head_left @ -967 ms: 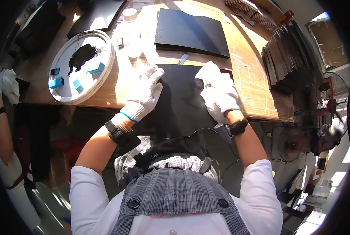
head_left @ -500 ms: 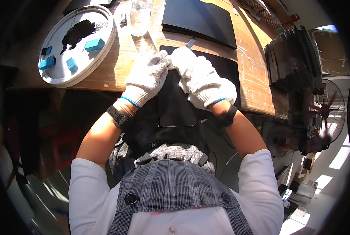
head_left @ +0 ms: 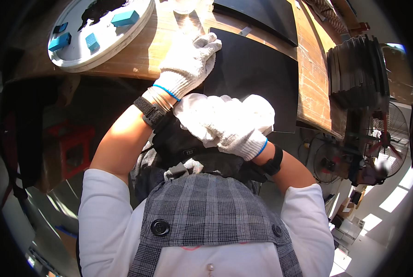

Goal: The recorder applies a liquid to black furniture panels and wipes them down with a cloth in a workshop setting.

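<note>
A flat black panel point(head_left: 257, 69) lies partly on the wooden table, its near end jutting past the front edge. My left hand point(head_left: 190, 62), in a white knit glove, grips the panel's left edge with its fingers bent and close together. My right hand point(head_left: 239, 136), gloved the same way, is closed on a bunched white cloth point(head_left: 195, 115) at the panel's near left part. Folds of the cloth cover most of the right fingers. Beyond the panel's far edge, a small grey metal strip point(head_left: 245, 31) shows.
A round white lid point(head_left: 109, 57) at the far left bears black paste and several blue blocks point(head_left: 125, 18). Another black panel point(head_left: 262, 16) lies behind. A clear container point(head_left: 184, 5) stands at the far edge. Stacked dark sheets point(head_left: 359, 69) and fans point(head_left: 386, 138) are at right.
My right hand has come toward me and left with the cloth, away from the left hand. The left hand now sits at the panel's left edge. The head view has shifted.
</note>
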{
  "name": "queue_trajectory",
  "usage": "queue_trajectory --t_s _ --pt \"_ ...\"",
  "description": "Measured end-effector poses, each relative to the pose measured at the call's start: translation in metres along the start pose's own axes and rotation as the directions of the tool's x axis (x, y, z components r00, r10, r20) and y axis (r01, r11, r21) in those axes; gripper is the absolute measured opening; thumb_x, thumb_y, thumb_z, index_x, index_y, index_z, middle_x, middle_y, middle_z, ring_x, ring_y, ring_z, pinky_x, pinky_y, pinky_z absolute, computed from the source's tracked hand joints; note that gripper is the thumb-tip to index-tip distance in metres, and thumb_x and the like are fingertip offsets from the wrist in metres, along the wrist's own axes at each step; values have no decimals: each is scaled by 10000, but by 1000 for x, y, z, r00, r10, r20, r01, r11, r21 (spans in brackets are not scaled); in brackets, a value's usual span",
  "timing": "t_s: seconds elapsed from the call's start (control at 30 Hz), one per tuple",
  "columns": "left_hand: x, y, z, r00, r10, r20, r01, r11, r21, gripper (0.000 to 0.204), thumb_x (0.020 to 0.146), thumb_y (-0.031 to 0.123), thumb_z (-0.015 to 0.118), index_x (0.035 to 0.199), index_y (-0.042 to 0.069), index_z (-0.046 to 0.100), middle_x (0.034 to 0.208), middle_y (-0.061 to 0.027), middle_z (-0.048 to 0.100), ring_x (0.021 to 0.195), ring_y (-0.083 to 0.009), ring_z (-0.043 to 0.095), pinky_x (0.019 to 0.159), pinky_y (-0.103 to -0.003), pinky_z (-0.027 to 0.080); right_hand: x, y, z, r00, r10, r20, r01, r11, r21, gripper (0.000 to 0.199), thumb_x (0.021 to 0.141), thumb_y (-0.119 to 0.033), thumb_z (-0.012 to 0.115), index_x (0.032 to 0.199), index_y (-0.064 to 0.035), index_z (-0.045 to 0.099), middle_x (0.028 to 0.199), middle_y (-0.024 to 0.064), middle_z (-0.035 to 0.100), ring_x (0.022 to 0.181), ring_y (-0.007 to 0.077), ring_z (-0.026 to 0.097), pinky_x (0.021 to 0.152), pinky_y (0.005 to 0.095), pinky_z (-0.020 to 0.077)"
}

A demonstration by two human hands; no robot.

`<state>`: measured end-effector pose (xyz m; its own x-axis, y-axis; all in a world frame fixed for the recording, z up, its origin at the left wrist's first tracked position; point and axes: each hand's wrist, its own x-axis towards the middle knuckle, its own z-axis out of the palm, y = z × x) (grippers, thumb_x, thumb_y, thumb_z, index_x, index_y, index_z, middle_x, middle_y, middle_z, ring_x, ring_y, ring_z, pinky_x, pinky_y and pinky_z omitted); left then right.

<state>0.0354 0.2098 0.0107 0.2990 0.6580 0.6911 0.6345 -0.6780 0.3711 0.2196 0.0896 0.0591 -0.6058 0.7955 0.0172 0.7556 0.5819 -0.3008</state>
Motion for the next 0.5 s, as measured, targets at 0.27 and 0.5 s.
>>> queue_trajectory --t_s 0.27,0.5 --pt "-3 3 3 991 -72 117 58 991 118 291 930 241 629 1194 153 715 1287 -87 677 1149 -320 624 1019 -461 469 -37 51 -55 931 352 99 -261 830 -493 371 744 -253 741 1107 -192 691 932 91 638 855 295 611 787 411 515" --pt "2 1 -2 986 -47 160 39 998 52 298 952 283 666 1208 138 717 1287 -109 687 1211 -331 616 1052 -445 470 -37 23 18 984 78 -161 -91 993 -77 308 769 -331 699 1001 -133 657 947 96 607 883 263 604 779 360 499"
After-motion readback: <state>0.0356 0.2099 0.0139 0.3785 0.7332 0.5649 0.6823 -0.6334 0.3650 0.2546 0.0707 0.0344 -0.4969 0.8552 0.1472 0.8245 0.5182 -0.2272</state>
